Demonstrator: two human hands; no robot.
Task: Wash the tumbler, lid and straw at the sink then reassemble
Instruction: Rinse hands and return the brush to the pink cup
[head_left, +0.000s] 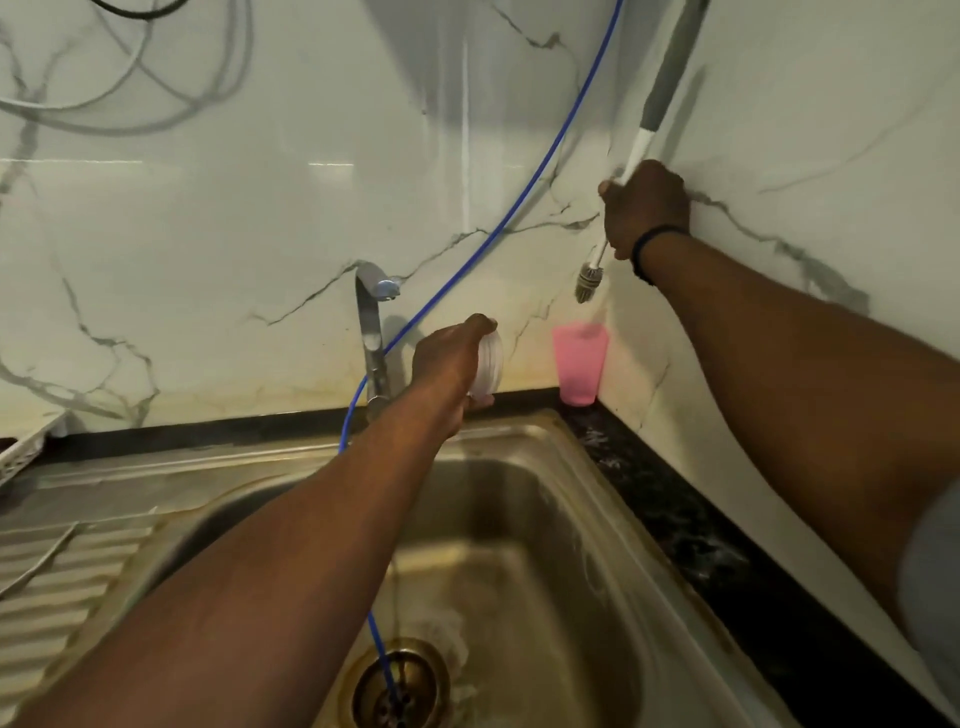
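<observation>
- Two bare hands up over one stainless steel sink (613, 499), both arms reaching fwd.
- Left hand (452, 364): fingers curled round a white round plastic lid (489, 369), held on edge just right of the chrome tap (371, 332), above the sink's back rim.
- Right hand (644, 210): fist wrapped round a long bottle brush w/ grey-and-white handle (631, 166), up by the marble-look wall corner; bristle head (589, 280) hangs below the fist, pointing down.
- Black band (647, 249) on right wrist.
- 1 pink plastic tumbler (579, 364) upright on the dark counter in the back right corner, under the brush head, not touching it.
- 1 thin blue hose (540, 171) runs from top of wall down past the tap into the drain (400, 686).
- 1 white slotted rack (26, 447) at left edge.
- No brand, label or text readable on any item.
- Straw: can't spot it.
</observation>
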